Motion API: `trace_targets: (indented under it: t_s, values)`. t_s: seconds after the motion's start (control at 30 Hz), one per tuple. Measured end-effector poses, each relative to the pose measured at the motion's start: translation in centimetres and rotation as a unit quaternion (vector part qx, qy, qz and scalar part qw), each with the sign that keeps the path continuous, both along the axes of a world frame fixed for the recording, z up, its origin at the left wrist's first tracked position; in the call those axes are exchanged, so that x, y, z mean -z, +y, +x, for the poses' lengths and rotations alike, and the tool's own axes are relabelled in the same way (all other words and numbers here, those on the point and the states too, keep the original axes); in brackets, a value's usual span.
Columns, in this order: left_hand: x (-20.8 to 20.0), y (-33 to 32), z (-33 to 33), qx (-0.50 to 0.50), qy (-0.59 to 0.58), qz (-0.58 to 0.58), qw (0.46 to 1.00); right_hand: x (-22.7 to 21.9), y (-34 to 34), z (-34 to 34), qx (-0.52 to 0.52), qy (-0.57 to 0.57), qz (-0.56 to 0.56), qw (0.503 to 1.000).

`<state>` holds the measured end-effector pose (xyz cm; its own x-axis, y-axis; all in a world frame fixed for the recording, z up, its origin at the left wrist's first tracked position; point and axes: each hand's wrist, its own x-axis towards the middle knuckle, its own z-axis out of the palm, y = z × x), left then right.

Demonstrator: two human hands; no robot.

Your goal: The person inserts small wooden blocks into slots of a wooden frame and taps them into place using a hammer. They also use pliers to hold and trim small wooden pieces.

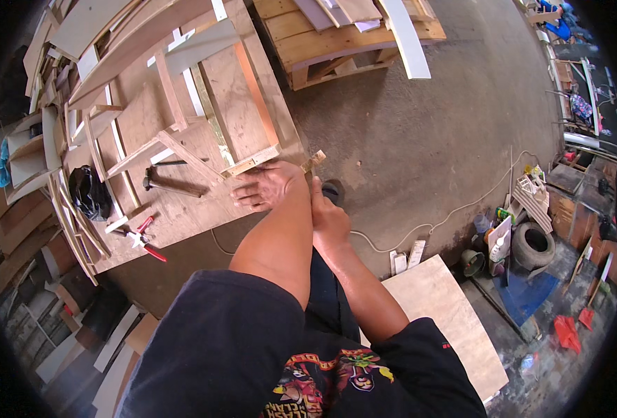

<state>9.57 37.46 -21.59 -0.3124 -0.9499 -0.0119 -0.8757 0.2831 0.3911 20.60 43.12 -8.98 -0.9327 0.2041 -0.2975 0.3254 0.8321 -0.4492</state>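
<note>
A: Clock hub set at the left hand (266, 188). State?
B: Laid against the worktop (193, 210), fingers slightly spread and pointed to 9 o'clock; nothing is seen pinched by it.

A: Nearest thing?
B: The wooden frame (170, 90), laid on the worktop toward 11 o'clock. Its end rail (252, 159) is set right beside the knuckles; whether it is touched cannot be told.

A: Right hand (330, 217)?
B: Held just beside the left forearm, around 4 o'clock. Index finger is extended toward 12, the others are partly hidden; whether anything is gripped cannot be told.

A: Small wood piece (314, 161)?
B: Seen at 2 o'clock, by the worktop edge, just above the right fingertip. Lower part is covered by the forearm.

A: Tools?
B: A hammer (176, 187) is laid at 9 o'clock, red-handled pliers (141, 239) at 8. A black plastic bag (89, 193) is seen farther out at 9.

A: Surroundings?
B: A wooden pallet (350, 44) loaded with boards is seen at 1 o'clock, a tyre (517, 245) just past 3, a pale plywood sheet (444, 327) at 4.
</note>
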Motion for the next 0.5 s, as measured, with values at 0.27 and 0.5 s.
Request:
trace_targets:
  t_s: [0.27,0.5]
  values:
    - [-0.5,0.3,-0.3,-0.011,0.059,0.039,0.997,-0.8,0.0,0.4,0.002,-0.032,0.007,0.999]
    - [-1.6,1.7,0.0,-0.007,-0.012,0.012,1.0,-0.1,0.5,0.2,-0.012,-0.04,-0.002,0.999]
